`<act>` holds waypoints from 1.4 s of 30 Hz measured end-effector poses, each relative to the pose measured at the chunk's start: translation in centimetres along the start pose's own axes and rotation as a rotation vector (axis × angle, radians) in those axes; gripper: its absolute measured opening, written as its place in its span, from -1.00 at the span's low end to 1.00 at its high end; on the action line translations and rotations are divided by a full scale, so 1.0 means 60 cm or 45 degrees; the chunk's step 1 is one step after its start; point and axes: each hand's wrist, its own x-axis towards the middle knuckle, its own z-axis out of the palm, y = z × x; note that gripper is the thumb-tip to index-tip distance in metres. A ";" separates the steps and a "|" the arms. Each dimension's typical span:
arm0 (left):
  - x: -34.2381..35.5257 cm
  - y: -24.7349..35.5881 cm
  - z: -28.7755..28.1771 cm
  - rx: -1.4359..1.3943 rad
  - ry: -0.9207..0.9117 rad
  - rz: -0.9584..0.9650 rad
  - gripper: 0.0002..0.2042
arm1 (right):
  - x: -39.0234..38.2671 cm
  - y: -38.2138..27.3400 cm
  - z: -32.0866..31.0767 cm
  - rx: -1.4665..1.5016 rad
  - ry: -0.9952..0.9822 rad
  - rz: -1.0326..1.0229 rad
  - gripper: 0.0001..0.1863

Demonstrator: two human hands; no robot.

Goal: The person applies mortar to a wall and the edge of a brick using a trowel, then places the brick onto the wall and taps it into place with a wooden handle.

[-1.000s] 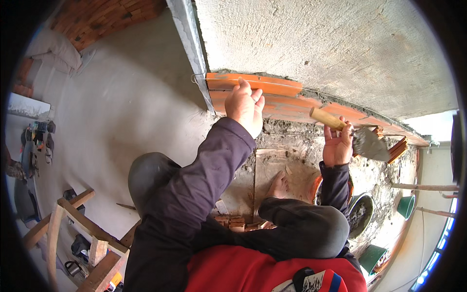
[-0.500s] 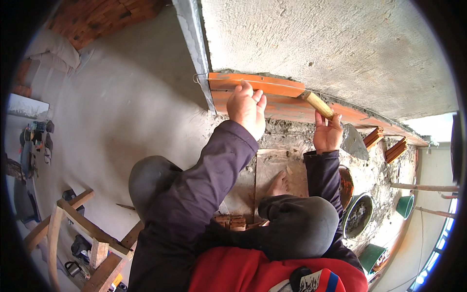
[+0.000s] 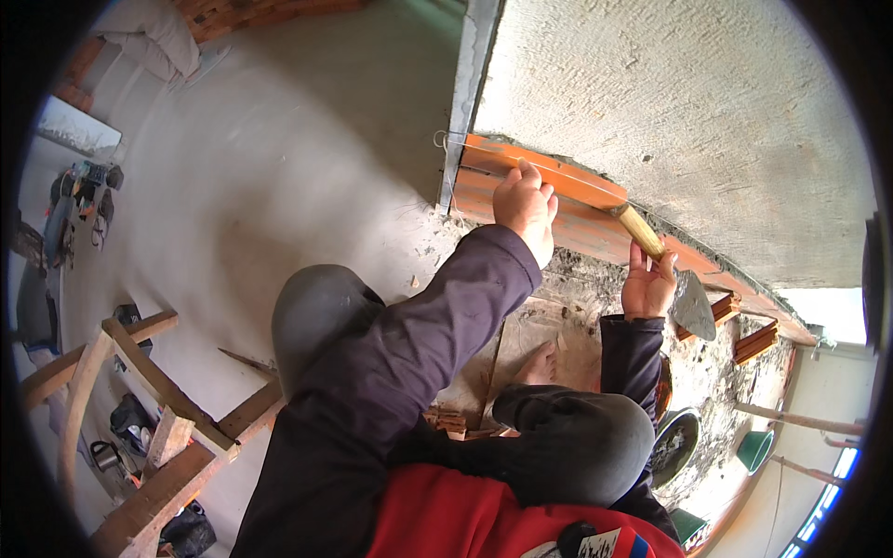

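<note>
A long orange brick point(image 3: 586, 184) lies on top of a low course of orange bricks point(image 3: 581, 223) along the plastered wall. My left hand point(image 3: 527, 209) is closed at its near face, fingers curled and fingertips on the brick close under a taut white string point(image 3: 446, 139). My right hand point(image 3: 648, 286) grips a trowel, its fingers near where handle and blade meet. The wooden handle point(image 3: 642, 232) points up and left, its butt against the brick's right end. The grey trowel blade point(image 3: 694, 307) hangs beside that hand, smeared with mortar.
A metal upright point(image 3: 462, 112) stands at the brick course's left end. Stacked orange bricks point(image 3: 755, 343) lie at right. A mortar bucket point(image 3: 676, 446) and a green tub point(image 3: 754, 451) stand nearer. At lower left is a wooden frame point(image 3: 167, 400). My bare foot point(image 3: 537, 363) rests below.
The whole view has turned, so wall, brick and both hands sit further right and tilted. My hands stay at the same places on the brick and trowel.
</note>
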 end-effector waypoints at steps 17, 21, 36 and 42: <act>0.021 0.009 0.001 0.217 0.132 -0.184 -0.51 | -0.099 -0.122 0.193 -1.031 -0.818 -0.665 -0.68; 0.029 0.009 0.009 0.278 0.146 -0.151 -0.58 | -0.088 -0.098 0.247 -1.029 -0.979 -0.673 -0.70; 0.029 0.007 0.012 0.206 0.159 -0.125 -0.71 | -0.040 -0.042 0.231 -1.230 -0.909 -0.636 -0.74; 0.023 0.012 0.008 0.189 0.100 -0.142 -0.68 | -0.043 -0.041 0.226 -1.201 -0.887 -0.632 -0.73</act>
